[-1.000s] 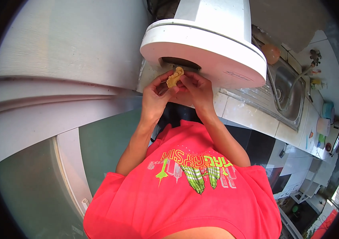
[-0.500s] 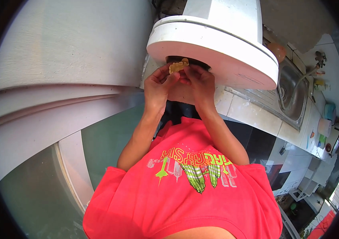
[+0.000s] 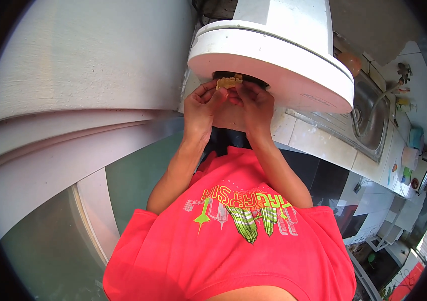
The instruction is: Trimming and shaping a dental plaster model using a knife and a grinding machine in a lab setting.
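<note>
Between my two hands is a small tan-yellow piece with a bumpy, wavy edge (image 3: 228, 82), like a bit of crimped dough; its exact kind I cannot make out. My left hand (image 3: 201, 108) pinches its left end between thumb and fingers. At its right end, the thumb and fingers of my right hand (image 3: 257, 106) close on it too. The fingertips of both hands are partly hidden behind the piece and each other. Just beyond it, a dark round opening shows in the pinkish-white front of a large white rounded appliance (image 3: 273, 42).
A tiled counter (image 3: 318, 135) runs to the right, with a steel sink (image 3: 376, 108) and a hose set into it. An orange round object (image 3: 350, 63) stands behind the appliance. A white wall (image 3: 88, 55) rises close on the left, above greenish panels (image 3: 143, 170).
The tan piece has tipped slightly, so its wavy edge lies flatter between my fingers. The view has shifted a little; both hands keep their hold.
</note>
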`<state>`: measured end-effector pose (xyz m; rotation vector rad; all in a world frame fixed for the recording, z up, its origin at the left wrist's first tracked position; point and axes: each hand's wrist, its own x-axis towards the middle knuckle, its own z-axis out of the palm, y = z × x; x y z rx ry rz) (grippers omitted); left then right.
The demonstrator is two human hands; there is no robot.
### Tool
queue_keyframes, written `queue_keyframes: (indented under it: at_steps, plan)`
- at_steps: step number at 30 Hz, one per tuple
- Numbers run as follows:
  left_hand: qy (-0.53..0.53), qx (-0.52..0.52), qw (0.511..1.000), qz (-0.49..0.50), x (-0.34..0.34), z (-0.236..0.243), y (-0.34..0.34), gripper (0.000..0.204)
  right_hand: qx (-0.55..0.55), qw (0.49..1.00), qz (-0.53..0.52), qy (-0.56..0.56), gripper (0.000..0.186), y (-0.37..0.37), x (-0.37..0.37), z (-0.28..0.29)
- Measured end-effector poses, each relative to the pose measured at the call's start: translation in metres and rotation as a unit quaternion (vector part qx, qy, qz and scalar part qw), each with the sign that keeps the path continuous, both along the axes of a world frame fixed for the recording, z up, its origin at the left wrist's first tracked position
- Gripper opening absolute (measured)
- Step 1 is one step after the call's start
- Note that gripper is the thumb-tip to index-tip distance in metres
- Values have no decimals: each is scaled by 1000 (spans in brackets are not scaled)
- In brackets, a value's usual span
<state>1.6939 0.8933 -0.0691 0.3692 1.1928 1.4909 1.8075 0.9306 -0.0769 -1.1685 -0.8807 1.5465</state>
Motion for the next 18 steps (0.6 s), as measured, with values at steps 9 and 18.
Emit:
queue_keyframes:
  at_steps: [9, 18]
  plan:
    - [14, 12, 1000, -8, -2, -3, 2, 35, 2, 1000, -4, 1, 19, -1, -2, 0]
    - [10, 15, 1000, -3, 2, -3, 3, 33, 10, 1000, -2, -2, 21, -2, -1, -3]
